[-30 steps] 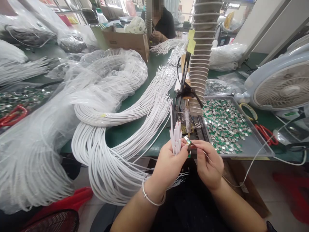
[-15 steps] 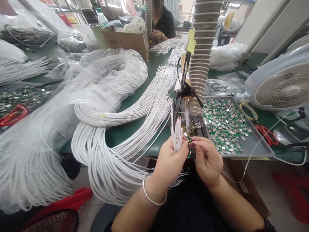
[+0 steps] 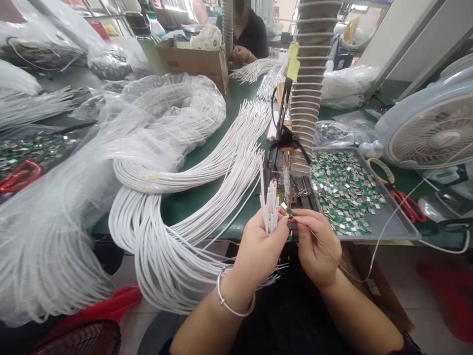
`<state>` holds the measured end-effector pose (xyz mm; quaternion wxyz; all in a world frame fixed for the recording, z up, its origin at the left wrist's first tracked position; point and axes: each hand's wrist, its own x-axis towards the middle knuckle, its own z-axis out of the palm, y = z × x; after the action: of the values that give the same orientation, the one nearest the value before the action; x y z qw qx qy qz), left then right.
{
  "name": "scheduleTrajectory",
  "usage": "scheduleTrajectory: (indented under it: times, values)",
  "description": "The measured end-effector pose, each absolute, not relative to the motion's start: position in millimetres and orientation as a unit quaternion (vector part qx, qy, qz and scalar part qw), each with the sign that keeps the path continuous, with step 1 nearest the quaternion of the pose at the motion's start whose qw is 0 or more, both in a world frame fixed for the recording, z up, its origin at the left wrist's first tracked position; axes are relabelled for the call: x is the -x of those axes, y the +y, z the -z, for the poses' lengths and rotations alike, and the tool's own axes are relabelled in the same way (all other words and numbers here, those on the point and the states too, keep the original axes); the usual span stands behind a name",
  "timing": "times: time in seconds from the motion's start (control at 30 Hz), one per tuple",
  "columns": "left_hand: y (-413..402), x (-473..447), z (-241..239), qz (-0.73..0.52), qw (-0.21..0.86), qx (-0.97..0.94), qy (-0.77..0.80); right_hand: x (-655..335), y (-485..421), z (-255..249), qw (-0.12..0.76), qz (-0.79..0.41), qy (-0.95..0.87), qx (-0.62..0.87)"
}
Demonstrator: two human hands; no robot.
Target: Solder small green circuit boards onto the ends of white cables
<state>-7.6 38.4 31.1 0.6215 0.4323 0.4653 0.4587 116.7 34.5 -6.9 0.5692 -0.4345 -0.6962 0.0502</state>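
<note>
My left hand point(image 3: 260, 249) is closed around a bundle of short white cables point(image 3: 270, 209) whose reddish tips point up. At its thumb and fingertips is a small circuit board with a metal connector point(image 3: 284, 206), just under the tip of an upright soldering iron point(image 3: 287, 180). My right hand point(image 3: 320, 249) pinches a thin solder wire point(image 3: 376, 254), its fingertips almost meeting the left ones below the iron. The wire trails out to the right behind that hand. Fingers partly hide the spot where wire, board and iron come together.
Long white cables point(image 3: 199, 227) sweep across the bench's left side, beside cables in plastic point(image 3: 148, 113). On the right lie a tray point(image 3: 401, 224) of small green boards, red-handled scissors point(image 3: 408, 206) and a fan point(image 3: 436, 128). A ribbed hose point(image 3: 314, 74) hangs behind the iron. Opposite sits a person point(image 3: 254, 34).
The solder wire's loose length on the right has shifted and now runs up across the fan. My left hand and its cables have moved very slightly left; my right hand stays nearly still.
</note>
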Motion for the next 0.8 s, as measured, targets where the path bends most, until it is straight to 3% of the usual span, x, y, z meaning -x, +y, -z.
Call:
scheduleTrajectory:
  times: [0.7,0.8]
  values:
    - [32,15,-14,-0.41,0.606,-0.497,0.467,-120,22,14,0.558,-0.111,-0.695,0.44]
    - [26,18,-12,-0.38,0.586,-0.544,0.465,-123,17,16,0.588,-0.144,-0.655,0.452]
